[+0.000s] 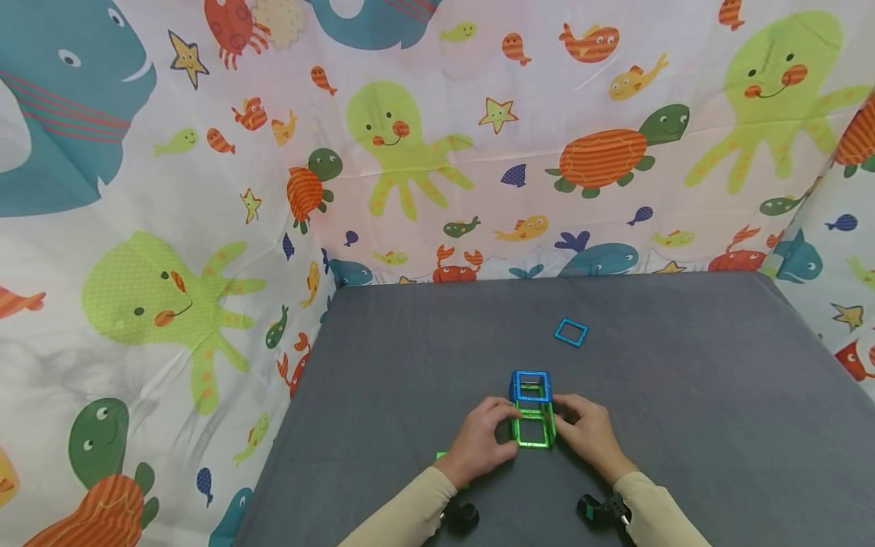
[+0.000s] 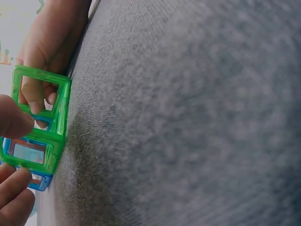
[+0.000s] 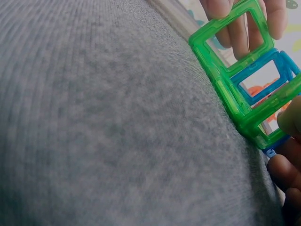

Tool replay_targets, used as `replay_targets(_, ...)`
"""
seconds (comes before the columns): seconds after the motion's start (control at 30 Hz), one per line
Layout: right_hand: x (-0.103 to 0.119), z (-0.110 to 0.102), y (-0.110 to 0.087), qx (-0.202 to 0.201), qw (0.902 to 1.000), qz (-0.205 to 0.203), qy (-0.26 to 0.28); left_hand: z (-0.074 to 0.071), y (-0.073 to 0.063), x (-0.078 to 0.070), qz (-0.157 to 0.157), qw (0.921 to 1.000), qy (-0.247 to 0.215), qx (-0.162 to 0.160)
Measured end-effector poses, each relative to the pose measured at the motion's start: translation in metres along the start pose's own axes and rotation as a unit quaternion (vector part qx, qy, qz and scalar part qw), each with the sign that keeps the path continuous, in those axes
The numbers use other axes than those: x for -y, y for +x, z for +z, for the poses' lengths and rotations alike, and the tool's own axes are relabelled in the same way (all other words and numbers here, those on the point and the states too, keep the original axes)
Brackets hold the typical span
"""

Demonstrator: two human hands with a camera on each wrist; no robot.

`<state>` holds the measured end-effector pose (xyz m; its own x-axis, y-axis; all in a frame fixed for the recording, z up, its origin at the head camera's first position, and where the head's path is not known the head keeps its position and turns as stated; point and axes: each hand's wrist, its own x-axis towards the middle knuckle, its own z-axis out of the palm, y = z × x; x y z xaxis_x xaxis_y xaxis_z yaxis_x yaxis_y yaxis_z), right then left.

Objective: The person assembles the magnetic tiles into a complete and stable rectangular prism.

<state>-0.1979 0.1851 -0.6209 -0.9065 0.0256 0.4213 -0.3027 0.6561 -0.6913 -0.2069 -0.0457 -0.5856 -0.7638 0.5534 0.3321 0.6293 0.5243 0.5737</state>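
Note:
Between the two hands, a small build of magnetic tiles stands on the grey cloth: open green square tiles [image 1: 532, 446] in front, joined to blue square tiles [image 1: 531, 373] behind. My left hand [image 1: 481, 441] pinches a green tile on the left side; the right wrist view shows its thumb before the green frame [image 3: 207, 51] and fingers behind. At the right side, my right hand [image 1: 593, 435] holds another green tile between thumb [image 3: 290, 117] and fingers. In the left wrist view, the green frames [image 2: 41, 71] partly cover the blue ones.
A loose blue square tile [image 1: 560, 325] lies flat farther back on the grey table surface [image 1: 424, 342]. Something green [image 1: 440, 455] shows partly from under my left wrist. Sea-animal printed cloth [image 1: 424, 251] walls the table at the back and sides.

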Motion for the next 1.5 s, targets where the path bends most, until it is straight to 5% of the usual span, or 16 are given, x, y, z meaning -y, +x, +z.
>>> replay_targets(1.5,0.0020,-0.0026,0.0012,0.006,0.9999,0.007,-0.004,-0.0062,0.0020,-0.0058,0.002,0.9998,0.014,0.014)
